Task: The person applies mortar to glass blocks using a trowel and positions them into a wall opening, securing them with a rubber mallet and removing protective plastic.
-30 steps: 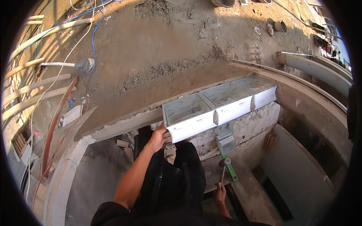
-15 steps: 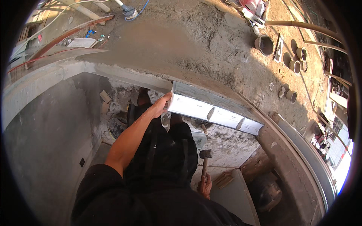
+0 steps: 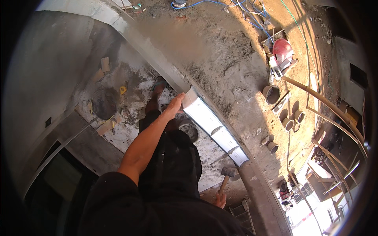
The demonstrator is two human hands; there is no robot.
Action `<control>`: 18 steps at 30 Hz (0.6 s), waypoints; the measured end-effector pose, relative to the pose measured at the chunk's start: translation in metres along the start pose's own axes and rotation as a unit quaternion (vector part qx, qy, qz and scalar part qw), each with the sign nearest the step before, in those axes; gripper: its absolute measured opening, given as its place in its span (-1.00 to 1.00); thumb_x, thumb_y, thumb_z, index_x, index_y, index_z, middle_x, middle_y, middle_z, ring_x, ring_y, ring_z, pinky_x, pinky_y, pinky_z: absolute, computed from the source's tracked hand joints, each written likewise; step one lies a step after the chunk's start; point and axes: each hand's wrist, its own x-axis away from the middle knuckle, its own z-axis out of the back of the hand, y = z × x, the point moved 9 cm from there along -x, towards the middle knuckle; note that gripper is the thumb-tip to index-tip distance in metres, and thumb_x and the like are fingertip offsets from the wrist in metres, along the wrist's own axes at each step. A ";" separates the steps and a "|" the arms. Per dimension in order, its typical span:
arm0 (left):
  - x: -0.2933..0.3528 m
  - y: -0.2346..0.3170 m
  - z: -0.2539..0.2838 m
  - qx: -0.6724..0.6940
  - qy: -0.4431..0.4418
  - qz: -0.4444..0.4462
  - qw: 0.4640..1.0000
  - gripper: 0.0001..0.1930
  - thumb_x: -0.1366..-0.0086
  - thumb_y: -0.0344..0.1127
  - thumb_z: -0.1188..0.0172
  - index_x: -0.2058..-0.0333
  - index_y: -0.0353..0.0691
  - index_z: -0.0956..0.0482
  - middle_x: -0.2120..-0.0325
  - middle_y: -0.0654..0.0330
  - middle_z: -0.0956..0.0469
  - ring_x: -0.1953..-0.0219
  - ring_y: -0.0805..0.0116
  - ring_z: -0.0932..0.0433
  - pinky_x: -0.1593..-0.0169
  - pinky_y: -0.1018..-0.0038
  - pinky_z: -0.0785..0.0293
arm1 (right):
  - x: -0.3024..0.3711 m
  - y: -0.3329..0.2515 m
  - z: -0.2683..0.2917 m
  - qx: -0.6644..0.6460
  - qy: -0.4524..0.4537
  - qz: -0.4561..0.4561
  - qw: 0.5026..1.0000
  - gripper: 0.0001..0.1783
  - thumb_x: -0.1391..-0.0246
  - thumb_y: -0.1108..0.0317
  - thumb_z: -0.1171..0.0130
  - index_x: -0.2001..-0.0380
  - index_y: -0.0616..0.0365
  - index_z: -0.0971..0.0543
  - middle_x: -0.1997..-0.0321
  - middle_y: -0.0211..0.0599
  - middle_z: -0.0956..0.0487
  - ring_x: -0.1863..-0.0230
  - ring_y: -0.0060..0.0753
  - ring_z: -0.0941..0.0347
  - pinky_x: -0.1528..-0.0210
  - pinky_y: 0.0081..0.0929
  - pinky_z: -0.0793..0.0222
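My left hand (image 3: 176,105) grips the near-left end of a white-faced panel (image 3: 204,115) set along the top of a low wall. Its fingers bend around the panel's edge and partly hide that corner. Further white panels (image 3: 223,138) continue the row down to the right, with dark curved marks where they meet. Low at the right of my body, my right hand (image 3: 221,200) is closed around the wooden handle of a mallet (image 3: 228,172). The mallet's dark head points up, beside the far end of the row and apart from my left hand.
The wall's rough ledge (image 3: 256,185) runs on past the panels. Beyond it lies muddy ground with round pots (image 3: 271,94), a red object (image 3: 282,51) and a long pole (image 3: 327,103). On my side are a black bucket (image 3: 104,103), a yellow tape measure (image 3: 123,90) and a round tub (image 3: 189,131).
My view has turned, so the wall and panel row now slant more steeply down to the right. My left hand stays at the panel's end, and the mallet remains in my right hand.
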 end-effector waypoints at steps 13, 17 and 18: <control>-0.019 -0.103 0.054 0.287 0.189 0.089 0.935 -0.33 -0.46 0.16 0.12 -0.18 -0.41 -0.35 -0.12 -0.13 -0.45 -0.13 0.05 -0.49 -0.04 0.26 -0.52 | -0.041 -0.031 0.001 0.099 -0.166 -0.050 0.980 -0.66 -0.13 0.22 -0.15 0.10 0.19 -0.54 0.30 -0.10 -0.50 0.36 -0.09 -0.45 0.26 -0.13 -0.37; -0.010 -0.108 0.056 0.315 0.202 0.089 0.923 -0.41 -0.44 0.13 0.07 -0.04 -0.40 -0.42 -0.04 -0.10 -0.49 -0.03 0.04 -0.52 -0.12 0.20 -0.51 | -0.049 -0.037 0.009 0.145 -0.186 -0.028 0.971 -0.68 -0.15 0.19 -0.13 0.14 0.18 -0.56 0.38 -0.17 -0.48 0.42 -0.15 -0.43 0.31 -0.16 -0.36; -0.007 -0.109 0.059 0.327 0.204 0.093 0.918 -0.42 -0.44 0.11 0.07 -0.04 -0.38 -0.43 -0.07 -0.12 -0.47 -0.04 0.04 -0.51 -0.11 0.18 -0.51 | -0.051 -0.038 0.008 0.154 -0.192 -0.022 0.969 -0.69 -0.16 0.19 -0.12 0.15 0.18 -0.57 0.40 -0.18 -0.48 0.43 -0.16 -0.43 0.32 -0.17 -0.36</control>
